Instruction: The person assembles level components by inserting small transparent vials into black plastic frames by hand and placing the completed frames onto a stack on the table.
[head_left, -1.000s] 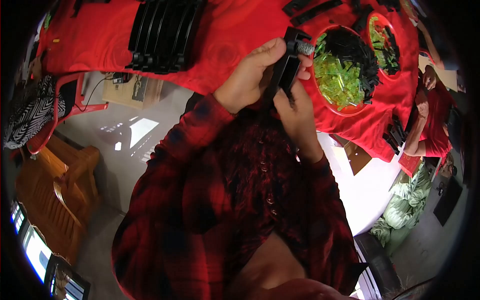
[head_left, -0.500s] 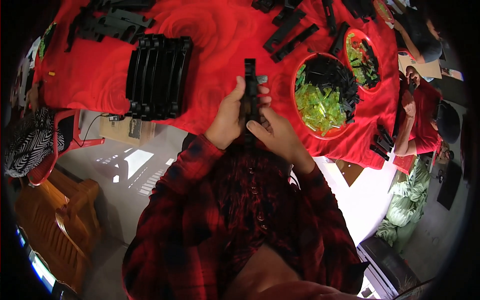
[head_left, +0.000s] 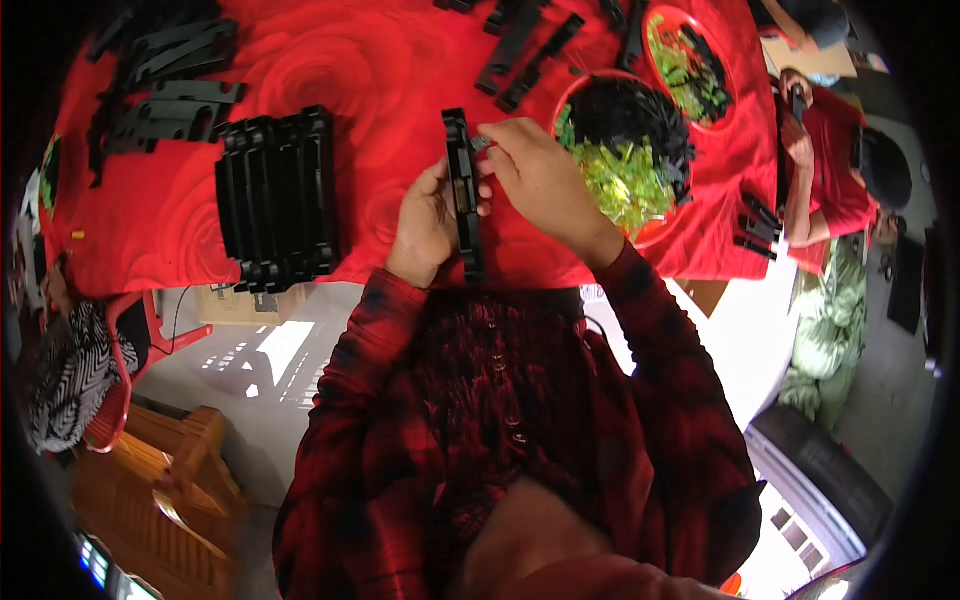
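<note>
My left hand (head_left: 425, 222) grips a long black plastic bar (head_left: 462, 190), held upright over the red tablecloth (head_left: 370, 80). My right hand (head_left: 538, 175) touches the bar's upper end, and its fingertips pinch a small grey piece (head_left: 481, 143) against it. Both sleeves are red and black plaid. A row of similar black bars (head_left: 278, 198), set side by side, lies on the cloth just left of my left hand.
A red bowl (head_left: 655, 232) of green and black small parts sits right of my right hand, a second bowl (head_left: 690, 70) behind it. Loose black bars (head_left: 165, 85) lie at the far left and top (head_left: 525, 45). A person in red (head_left: 830, 180) sits at right. Wooden furniture (head_left: 150, 490) stands lower left.
The view has shifted, so the table now sits lower in frame. The bar, first held up close and tilted, is now upright over the cloth, with my right hand at its top end.
</note>
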